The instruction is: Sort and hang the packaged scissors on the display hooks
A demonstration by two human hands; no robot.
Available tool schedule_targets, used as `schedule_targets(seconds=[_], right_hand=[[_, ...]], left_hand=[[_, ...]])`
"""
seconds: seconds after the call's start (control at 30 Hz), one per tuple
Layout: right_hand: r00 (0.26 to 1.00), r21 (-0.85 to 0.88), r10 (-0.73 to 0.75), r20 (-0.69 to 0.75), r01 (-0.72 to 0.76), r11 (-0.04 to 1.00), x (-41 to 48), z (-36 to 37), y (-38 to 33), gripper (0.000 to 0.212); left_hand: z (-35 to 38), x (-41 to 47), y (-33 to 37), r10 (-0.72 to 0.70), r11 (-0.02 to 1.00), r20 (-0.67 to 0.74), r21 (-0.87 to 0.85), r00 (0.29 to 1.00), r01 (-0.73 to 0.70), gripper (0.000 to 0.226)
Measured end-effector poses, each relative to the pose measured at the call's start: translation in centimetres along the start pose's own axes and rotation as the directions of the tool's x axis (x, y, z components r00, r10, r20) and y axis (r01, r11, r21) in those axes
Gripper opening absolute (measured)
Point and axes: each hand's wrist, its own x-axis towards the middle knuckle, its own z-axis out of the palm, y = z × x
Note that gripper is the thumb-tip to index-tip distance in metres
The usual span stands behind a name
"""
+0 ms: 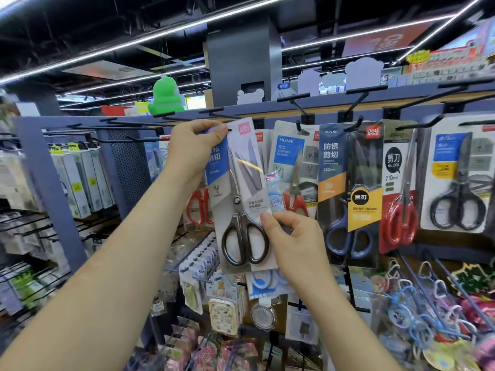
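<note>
- Left hand (194, 145) is pinching the top edge of the black-handled scissors pack (241, 199), thumb and fingers closed on the card right by its hang hole.
- Right hand (294, 236) is pinching the lower right edge of the same pack, beside the handle loops, and steadying it.
- I am holding the pack up in front of the top row, tilted a little, with its top close to a black display hook (219, 115); I cannot tell whether the hole is on the prong yet.
- If I let go before the hole is seated, I judge the pack will be dropping onto the goods hanging below.
- With the card tilted, the prong may be catching the edge of the hole and tearing or bending it.
- Red-handled scissors (198, 207) are hanging just behind my pack, so I may be putting it on a hook meant for another kind.
- My right fingers are working close to a small blue-and-white pack (273, 188) and the HOME pack (292, 162); a push sideways could be knocking either one askew.
</note>
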Motion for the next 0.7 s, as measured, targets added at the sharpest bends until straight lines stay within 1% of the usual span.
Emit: schedule_targets(seconds=[0.03,0.1,0.2,0.27,0.37,0.43,0.5,0.53,0.57,0.6,0.63,0.7], right_hand=[[1.000,0.002,0.002,0.003,-0.002,1.000,-0.1,0.1,-0.1,0.046],[1.000,0.003,-0.001,0.004,0.001,1.000,-0.3,0.3,-0.4,0.045],[1.000,0.001,0.018,0.000,-0.018,1.000,-0.5,0.9,-0.7,0.050],[0.999,0.002,0.039,-0.031,-0.039,0.999,-0.5,1.2,-0.9,0.053],[0.995,-0.029,0.034,-0.091,-0.037,0.999,-0.1,1.5,-1.0,0.054],[0.992,-0.078,-0.003,-0.129,-0.007,0.997,0.1,1.4,-0.8,0.053],[0.984,-0.179,-0.073,-0.162,0.043,0.983,0.0,1.3,0.0,0.046],[0.976,-0.206,-0.114,-0.188,0.075,0.976,-0.2,1.1,0.4,0.036],[0.963,-0.203,-0.149,-0.223,0.103,0.974,-0.4,0.7,0.8,0.023],[0.948,-0.186,-0.177,-0.265,0.129,0.974,-0.6,0.2,1.0,0.015],[0.932,-0.165,-0.202,-0.300,0.158,0.974,-0.8,-0.4,1.1,0.017],[0.927,-0.087,-0.214,-0.308,0.196,0.977,-0.7,-1.8,1.1,0.027]], left_hand=[[-0.1,0.1,0.2,-0.052,0.998,0.038,-0.040,0.998,0.054,0.005],[-0.1,0.4,0.5,-0.112,0.989,0.088,-0.092,0.990,0.120,0.009],[0.3,0.7,0.1,-0.162,0.981,0.100,-0.089,0.982,0.171,0.019],[0.5,0.0,-0.7,-0.138,0.989,0.076,-0.046,0.988,0.142,0.019],[0.1,-3.0,-2.6,-0.036,0.998,0.036,0.058,0.999,0.034,0.046],[-0.2,-5.8,-4.1,0.007,0.992,0.081,0.128,0.997,-0.018,0.051],[-0.5,-6.7,-5.8,0.028,0.976,0.092,0.211,0.995,-0.047,0.054],[-0.6,-6.5,-6.3,0.030,0.972,0.067,0.230,0.997,-0.045,0.056],[-0.7,-5.8,-6.8,0.036,0.964,0.033,0.261,0.999,-0.044,0.059],[-0.6,-5.1,-7.1,0.054,0.949,0.009,0.311,0.999,-0.054,0.061],[-0.3,-4.3,-7.4,0.071,0.927,-0.002,0.369,0.997,-0.065,0.062],[0.6,-3.1,-8.3,0.086,0.890,0.008,0.450,0.996,-0.080,0.065]])
